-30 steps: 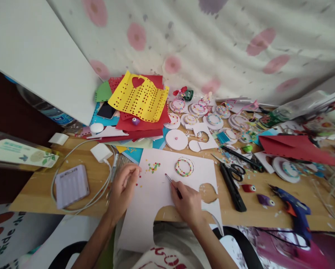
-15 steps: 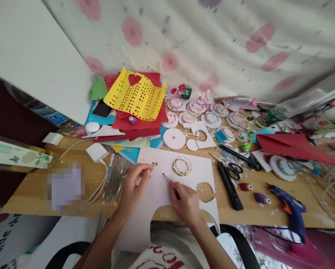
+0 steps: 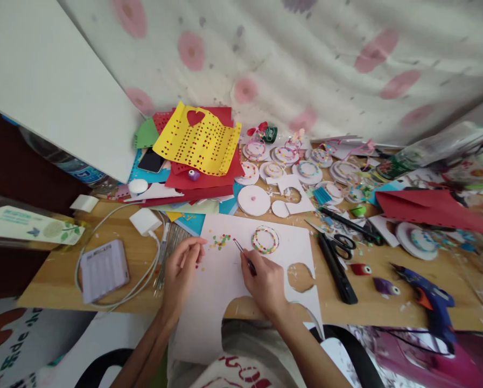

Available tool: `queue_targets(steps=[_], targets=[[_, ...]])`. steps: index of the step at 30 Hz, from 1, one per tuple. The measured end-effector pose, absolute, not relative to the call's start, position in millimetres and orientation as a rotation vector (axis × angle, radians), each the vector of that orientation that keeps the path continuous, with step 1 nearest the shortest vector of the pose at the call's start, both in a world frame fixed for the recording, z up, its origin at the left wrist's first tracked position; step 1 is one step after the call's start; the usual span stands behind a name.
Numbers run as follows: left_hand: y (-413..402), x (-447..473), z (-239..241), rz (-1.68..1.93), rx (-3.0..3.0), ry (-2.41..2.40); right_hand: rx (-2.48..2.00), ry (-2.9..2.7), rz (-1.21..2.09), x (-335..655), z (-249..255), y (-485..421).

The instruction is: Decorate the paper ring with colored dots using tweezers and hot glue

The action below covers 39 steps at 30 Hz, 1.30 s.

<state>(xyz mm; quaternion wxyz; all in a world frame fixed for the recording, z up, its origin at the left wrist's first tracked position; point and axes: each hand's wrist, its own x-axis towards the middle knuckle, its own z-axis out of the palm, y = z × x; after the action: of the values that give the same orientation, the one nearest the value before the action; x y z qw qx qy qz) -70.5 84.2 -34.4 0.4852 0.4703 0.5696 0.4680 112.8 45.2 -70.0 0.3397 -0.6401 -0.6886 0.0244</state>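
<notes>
Currently the right hand (image 3: pixel 265 283) grips a slim tool (image 3: pixel 240 248), its tip between colored dots (image 3: pixel 224 238) and a dotted ring (image 3: pixel 255 240) on white card (image 3: pixel 207 302); the left hand (image 3: pixel 181 272) curls nearby, whether holding anything I cannot tell.

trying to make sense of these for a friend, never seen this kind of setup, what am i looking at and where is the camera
There is no machine: these are a person's two bare hands, seen from a camera worn on the head, looking forward and down. On the light wooden table lies a white sheet with curved cut-outs, bearing small red, green and yellow dots and a ring edged with coloured dots. The right hand holds a slim pointed tool with a dark grip. The left hand is curled near the dots; whether it pinches anything is too small to tell. Around them are a perforated yellow sheet, black-handled scissors and a blue glue gun with an orange trigger.
</notes>
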Motion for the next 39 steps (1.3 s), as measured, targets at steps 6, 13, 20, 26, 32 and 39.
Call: queue_targets(steps=[6,13,20,26,32,39], targets=[[79,-81,-35,1.138,1.077,1.379,-1.583,-1.723,0.148,98,-65,59],[84,-65,-17,0.989,1.059,1.201,-1.405,-1.622,0.246,104,-20,31],[84,-46,11,0.901,1.035,0.975,-1.294,-1.756,0.044,110,5,15],[82,-44,8,0.925,0.93,0.962,-1.377,-1.528,0.201,119,12,4],[76,-33,17,0.895,0.776,0.943,-1.442,-1.233,0.492,123,20,-9],[69,-16,31,0.836,0.76,0.915,-1.425,-1.167,0.59,134,24,-19]])
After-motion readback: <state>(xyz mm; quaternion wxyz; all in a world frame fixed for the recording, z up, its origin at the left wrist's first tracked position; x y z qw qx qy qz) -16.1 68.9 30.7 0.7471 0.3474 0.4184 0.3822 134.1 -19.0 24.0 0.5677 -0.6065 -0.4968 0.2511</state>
